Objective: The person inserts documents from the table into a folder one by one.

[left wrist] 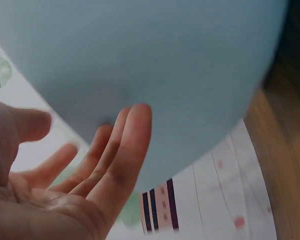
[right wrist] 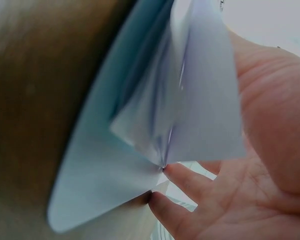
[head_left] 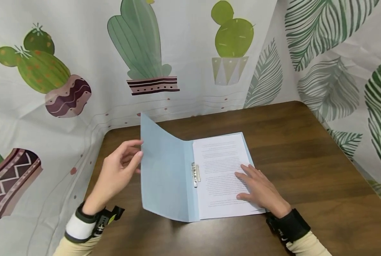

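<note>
A light blue folder point(head_left: 165, 177) lies on the table with its left cover standing partly raised. Printed sheets point(head_left: 217, 170) sit in its right half, beside a metal clip point(head_left: 195, 175) near the spine. At the raised cover's left edge is my left hand point(head_left: 120, 167). In the left wrist view its long fingers point(left wrist: 132, 145) are nearly straight against the cover point(left wrist: 190, 75), and the thumb stands apart from them. My right hand point(head_left: 261, 188) rests with spread fingers on the sheets' right side. From the right wrist, the edges of the sheets point(right wrist: 205, 110) look loose and bent above the folder point(right wrist: 100, 180).
The brown wooden table point(head_left: 305, 160) extends to the right of the folder and in front of it. A white curtain point(head_left: 190, 42) printed with cacti hangs behind and to the left. Leaf-printed cloth point(head_left: 334, 78) hangs at the right.
</note>
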Available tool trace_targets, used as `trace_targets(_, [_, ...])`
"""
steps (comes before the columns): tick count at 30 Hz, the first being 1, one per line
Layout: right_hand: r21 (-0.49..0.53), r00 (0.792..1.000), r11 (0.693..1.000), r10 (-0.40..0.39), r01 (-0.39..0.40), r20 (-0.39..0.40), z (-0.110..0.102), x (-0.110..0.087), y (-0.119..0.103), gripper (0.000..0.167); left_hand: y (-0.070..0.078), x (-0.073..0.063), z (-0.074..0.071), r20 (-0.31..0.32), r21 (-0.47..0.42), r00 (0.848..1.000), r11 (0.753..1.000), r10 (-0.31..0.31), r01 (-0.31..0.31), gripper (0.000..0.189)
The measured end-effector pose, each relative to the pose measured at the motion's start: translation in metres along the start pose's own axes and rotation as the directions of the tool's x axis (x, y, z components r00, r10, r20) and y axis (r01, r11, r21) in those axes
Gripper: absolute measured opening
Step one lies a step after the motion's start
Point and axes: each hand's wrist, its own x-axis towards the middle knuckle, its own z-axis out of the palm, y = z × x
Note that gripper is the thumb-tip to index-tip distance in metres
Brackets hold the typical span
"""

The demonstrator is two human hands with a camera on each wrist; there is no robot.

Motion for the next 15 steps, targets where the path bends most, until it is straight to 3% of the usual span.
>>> trace_targets(5, [-0.014, 1.000, 1.000, -0.003, 0.003, -0.009, 0.001, 0.001, 0.001, 0.079, 0.011, 0.010, 0.041, -0.053, -0.127, 0.995, 0.988, 0.079, -0.086, 0.047])
trace_targets(11, [-0.023, 1.000, 1.000, -0.011, 0.010, -0.020, 0.003, 0.001, -0.001, 0.078, 0.014, 0.018, 0.098, -0.077, -0.149, 0.971, 0.960, 0.227, -0.237, 0.058])
trace_targets(15, [-0.027, 0.998, 0.998, -0.051, 0.050, -0.045, 0.003, 0.000, -0.002, 0.074, 0.008, 0.017, 0.139, -0.001, -0.106, 0.960, 0.955, 0.280, -0.278, 0.056])
